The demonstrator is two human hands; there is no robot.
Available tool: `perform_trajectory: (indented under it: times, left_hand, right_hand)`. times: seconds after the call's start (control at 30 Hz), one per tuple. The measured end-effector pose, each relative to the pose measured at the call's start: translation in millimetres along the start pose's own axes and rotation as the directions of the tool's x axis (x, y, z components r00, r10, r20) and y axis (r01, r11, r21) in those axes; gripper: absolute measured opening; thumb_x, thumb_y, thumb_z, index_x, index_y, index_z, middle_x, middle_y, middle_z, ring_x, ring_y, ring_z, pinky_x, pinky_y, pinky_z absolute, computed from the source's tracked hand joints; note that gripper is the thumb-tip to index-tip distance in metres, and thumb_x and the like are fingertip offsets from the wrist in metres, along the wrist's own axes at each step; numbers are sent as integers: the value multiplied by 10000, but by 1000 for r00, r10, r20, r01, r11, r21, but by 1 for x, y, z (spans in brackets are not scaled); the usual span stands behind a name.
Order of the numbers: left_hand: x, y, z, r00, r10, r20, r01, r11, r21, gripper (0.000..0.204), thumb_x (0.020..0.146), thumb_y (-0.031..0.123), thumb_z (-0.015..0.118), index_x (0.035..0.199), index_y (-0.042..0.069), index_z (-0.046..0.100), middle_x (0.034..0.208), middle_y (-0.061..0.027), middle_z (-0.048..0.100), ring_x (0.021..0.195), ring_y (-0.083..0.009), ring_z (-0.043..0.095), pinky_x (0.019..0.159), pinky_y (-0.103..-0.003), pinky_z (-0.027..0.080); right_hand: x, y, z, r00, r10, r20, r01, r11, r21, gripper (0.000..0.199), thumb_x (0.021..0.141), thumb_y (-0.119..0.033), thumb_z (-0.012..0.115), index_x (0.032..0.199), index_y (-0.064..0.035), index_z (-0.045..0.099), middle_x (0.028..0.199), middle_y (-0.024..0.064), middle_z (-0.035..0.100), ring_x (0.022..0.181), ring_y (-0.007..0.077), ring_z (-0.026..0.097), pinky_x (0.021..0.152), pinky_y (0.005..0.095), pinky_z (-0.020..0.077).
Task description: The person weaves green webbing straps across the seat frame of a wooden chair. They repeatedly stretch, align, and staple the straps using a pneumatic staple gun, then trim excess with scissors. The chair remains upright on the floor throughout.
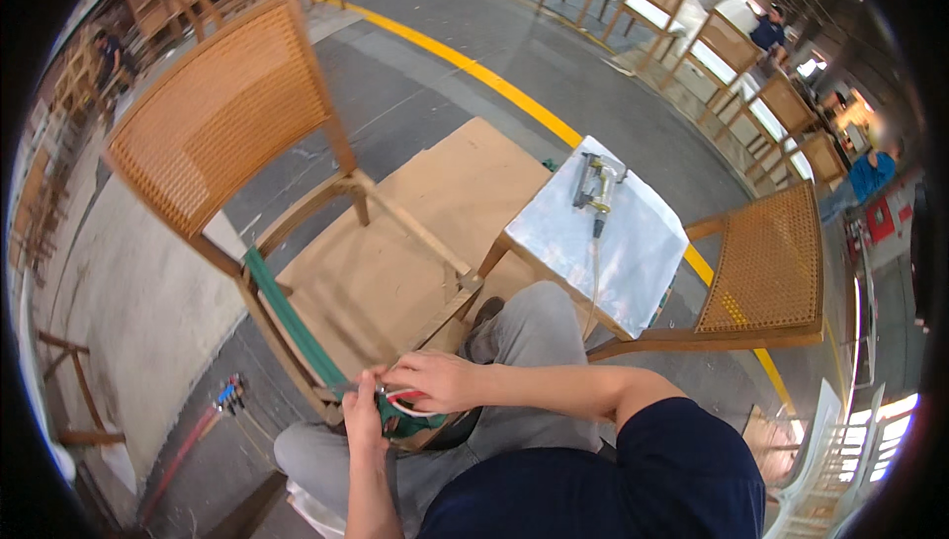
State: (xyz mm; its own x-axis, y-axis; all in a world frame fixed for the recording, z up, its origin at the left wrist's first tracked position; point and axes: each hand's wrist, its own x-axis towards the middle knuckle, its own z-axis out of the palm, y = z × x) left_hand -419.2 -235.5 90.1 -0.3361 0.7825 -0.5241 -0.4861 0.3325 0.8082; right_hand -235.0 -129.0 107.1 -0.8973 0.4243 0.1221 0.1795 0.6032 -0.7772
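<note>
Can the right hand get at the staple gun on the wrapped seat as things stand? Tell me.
Probably yes. The right hand is busy at the green webbing, but the staple gun lies in the open on the wrapped seat ahead, nothing blocking it.

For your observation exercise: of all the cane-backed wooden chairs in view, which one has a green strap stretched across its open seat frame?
The large chair directly before the hands: its green strap crosses an unfilled seat frame.

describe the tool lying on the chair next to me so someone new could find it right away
Start at the chair with the plastic-wrapped seat, just right of the seatless chair frame. On that wrapped seat lies a metal staple gun with a hose trailing off it. It is the only thing resting on any seat nearby.
</note>
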Motion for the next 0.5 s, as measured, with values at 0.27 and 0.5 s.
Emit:
perform_trajectory:
  times: [0.27, 0.5]
  left_hand:
    - [-19, 8, -18, 970, -160, -182, 183, 976, 116, 371, 1081, 339, 604, 1039, -11, 719, 977, -104, 714, 820, -194, 713, 704, -350, 587]
    - [-26, -16, -33, 953, -127, -275, 147, 988, 54, 360, 1073, 321, 595, 1097, -24, 694, 985, -117, 719, 863, -207, 716, 709, -338, 593]
  right_hand:
    - [-151, 199, -254, 132, 560, -818, -825, 520, 223, 447, 938, -275, 746, 1299, -16, 697, 1076, 181, 772, 1001, 318, 746, 903, 411, 576]
    - [-152, 302, -312, -186, 762, -620, -935, 56, 350, 579, 902, -403, 750, 1241, 63, 686, 1196, 285, 740, 1186, 419, 701, 1001, 487, 559]
